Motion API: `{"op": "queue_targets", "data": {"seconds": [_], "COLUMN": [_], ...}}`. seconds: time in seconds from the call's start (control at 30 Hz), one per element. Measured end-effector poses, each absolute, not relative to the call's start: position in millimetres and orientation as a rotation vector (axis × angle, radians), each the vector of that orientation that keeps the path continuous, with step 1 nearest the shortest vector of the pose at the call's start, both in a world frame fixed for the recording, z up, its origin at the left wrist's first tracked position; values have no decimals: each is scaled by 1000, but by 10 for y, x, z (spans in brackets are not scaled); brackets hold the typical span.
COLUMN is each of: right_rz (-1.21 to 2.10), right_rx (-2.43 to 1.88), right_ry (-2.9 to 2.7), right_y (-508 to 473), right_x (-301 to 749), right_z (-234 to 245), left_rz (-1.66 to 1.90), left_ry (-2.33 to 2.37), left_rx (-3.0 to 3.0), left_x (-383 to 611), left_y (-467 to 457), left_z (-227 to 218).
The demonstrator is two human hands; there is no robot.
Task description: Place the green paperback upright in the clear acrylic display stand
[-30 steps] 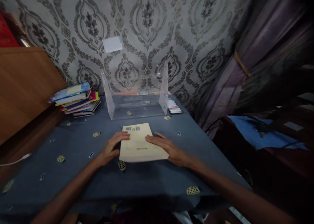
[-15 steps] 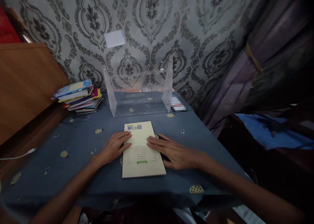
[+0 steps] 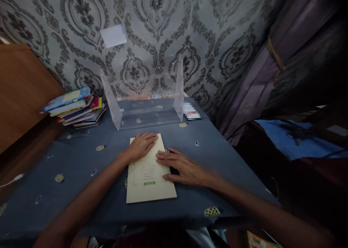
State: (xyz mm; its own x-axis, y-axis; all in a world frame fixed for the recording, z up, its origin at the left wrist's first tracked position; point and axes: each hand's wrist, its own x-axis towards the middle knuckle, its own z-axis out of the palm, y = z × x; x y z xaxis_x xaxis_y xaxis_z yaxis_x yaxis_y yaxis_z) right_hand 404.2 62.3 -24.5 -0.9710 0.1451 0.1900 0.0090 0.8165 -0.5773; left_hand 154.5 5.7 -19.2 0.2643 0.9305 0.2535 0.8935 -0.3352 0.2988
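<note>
A pale cream book (image 3: 150, 194) lies flat on the table, its printed cover up and the text upside down to me. My left hand (image 3: 141, 146) rests flat across the far part of the cover, fingers stretched out to the right, hiding the codes printed there. My right hand (image 3: 183, 167) lies over the book's right edge, fingers spread and their tips on the cover. Neither hand grips anything.
Behind the book stands a clear acrylic rack (image 3: 146, 124) against the patterned wall. A stack of books (image 3: 74, 110) sits at the back left beside a wooden panel (image 3: 21, 92). A blurred-out white item (image 3: 191, 112) lies right of the rack. A dark blue cloth (image 3: 89, 193) covers the table.
My left hand has moved from the book's left edge onto the far part of its cover. My right thumb now rests on the cover. The whole view has shifted slightly.
</note>
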Motion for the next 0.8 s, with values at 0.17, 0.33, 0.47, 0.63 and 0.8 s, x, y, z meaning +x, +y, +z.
{"op": "queue_targets", "data": {"seconds": [0.17,0.33,0.47,0.63,0.8], "right_rz": [817,889,1044,1226,1319], "right_rx": [-113,-78,-193,-396,-397], "right_ry": [-2761,-2654,-2482,-2250,-2188], "right_y": [633,653,687,769,822], "right_x": [4057,4034,4012,3993,3966], "right_z": [-388,-434,-404,-348,-373], "left_rz": [584,670,672,682,703], "left_ry": [1745,1747,1736,1656,1513], "left_rx": [2428,2379,2376,2406,2378], "left_x": [1648,1649,1702,1866,2076], "left_y": [222,176,72,-229,-644], "left_z": [-213,-274,-270,-202,-142]}}
